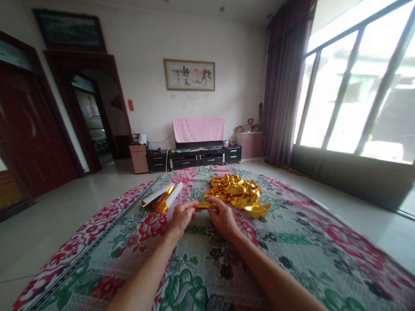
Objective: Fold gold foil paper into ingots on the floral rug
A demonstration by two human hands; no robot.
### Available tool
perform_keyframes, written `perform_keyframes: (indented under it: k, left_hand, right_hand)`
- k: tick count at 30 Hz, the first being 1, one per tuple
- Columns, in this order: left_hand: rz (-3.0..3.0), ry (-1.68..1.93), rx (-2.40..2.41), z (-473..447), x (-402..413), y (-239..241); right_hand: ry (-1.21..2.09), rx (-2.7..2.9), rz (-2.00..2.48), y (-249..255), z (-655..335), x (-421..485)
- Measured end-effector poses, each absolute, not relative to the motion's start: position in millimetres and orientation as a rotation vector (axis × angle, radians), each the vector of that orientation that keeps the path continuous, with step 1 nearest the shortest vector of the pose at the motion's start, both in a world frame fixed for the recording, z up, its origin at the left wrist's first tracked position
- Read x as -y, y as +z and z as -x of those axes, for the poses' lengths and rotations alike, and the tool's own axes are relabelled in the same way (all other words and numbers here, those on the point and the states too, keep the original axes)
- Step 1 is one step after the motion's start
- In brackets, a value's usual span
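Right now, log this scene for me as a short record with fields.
Surface: red-and-green floral cloth
Left hand: left hand pinches the left end of a small flat gold foil paper piece
Right hand: right hand pinches its right end
Beyond right hand: heap of folded gold foil papers, on the cloth
Beyond left hand: stack of flat gold-and-white foil sheets, on the cloth
Background: pink cloth above a dark low cabinet
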State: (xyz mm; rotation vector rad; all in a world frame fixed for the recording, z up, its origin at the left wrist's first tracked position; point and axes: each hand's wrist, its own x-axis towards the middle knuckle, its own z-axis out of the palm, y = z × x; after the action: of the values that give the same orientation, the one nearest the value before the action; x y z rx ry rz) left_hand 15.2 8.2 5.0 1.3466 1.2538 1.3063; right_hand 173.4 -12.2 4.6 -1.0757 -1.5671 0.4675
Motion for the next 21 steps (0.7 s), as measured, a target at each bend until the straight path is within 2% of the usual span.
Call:
perform_keyframes:
  k: [5, 21]
  left_hand:
    - [-1.391, 1.381, -1.281, -18.5, -8.8, 6.0]
    - [-1.408, 1.373, -1.253, -23.6, -6.3, 7.9]
  right_hand:
    - [0.521, 1.495, 1.279, 7.3, -173.0, 13.5]
    - [0.607, 1.526, 1.119, 10.9, -173.1, 14.8]
